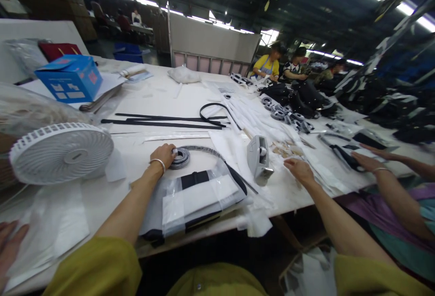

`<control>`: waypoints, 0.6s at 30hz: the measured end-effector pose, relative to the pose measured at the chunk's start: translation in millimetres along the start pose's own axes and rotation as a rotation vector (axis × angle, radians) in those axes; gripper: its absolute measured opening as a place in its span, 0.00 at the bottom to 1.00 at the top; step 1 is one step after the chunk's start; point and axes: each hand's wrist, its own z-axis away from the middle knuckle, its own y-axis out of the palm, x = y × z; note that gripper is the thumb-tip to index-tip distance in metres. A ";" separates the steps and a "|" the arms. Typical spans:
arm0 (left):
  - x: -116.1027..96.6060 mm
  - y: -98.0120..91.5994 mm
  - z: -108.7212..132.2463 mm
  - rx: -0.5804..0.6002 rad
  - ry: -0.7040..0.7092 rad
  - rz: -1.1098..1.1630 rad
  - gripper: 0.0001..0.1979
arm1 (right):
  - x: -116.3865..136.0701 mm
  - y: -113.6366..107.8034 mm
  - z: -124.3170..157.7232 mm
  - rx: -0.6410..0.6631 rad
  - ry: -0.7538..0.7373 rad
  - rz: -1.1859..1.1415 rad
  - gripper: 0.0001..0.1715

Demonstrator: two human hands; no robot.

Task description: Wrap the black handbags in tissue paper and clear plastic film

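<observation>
My left hand [162, 159], with a bracelet at the wrist, is closed on the edge of a coiled strap [181, 159] wrapped in clear film. From the coil, the strap curves round to a flat black-and-grey bag [194, 177]. A white sheet [200, 200] covers the bag's front, with clear plastic over it. My right hand [299, 172] is raised right of a grey tape dispenser [256, 157], its fingers pinched together. Whatever may be between those fingertips is too small to make out.
A white fan [64, 153] and a blue box [70, 78] stand on the left. Black strips [163, 121] lie behind the bag. Another person's hands [369, 160] work on a similar bag at right; another hand [10, 241] shows at far left.
</observation>
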 end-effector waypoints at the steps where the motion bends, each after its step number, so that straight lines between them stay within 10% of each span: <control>1: 0.2 0.0 -0.5 0.002 0.003 -0.002 0.18 | -8.4 -3.0 3.8 -0.040 0.043 -0.002 0.19; 9: 2.9 1.8 -5.2 0.003 0.030 -0.005 0.19 | -88.8 -5.2 33.8 -0.088 0.436 -0.086 0.20; 18: 1.0 -0.5 -6.2 0.012 0.018 -0.013 0.20 | -89.0 9.2 -4.3 -0.016 0.475 0.010 0.29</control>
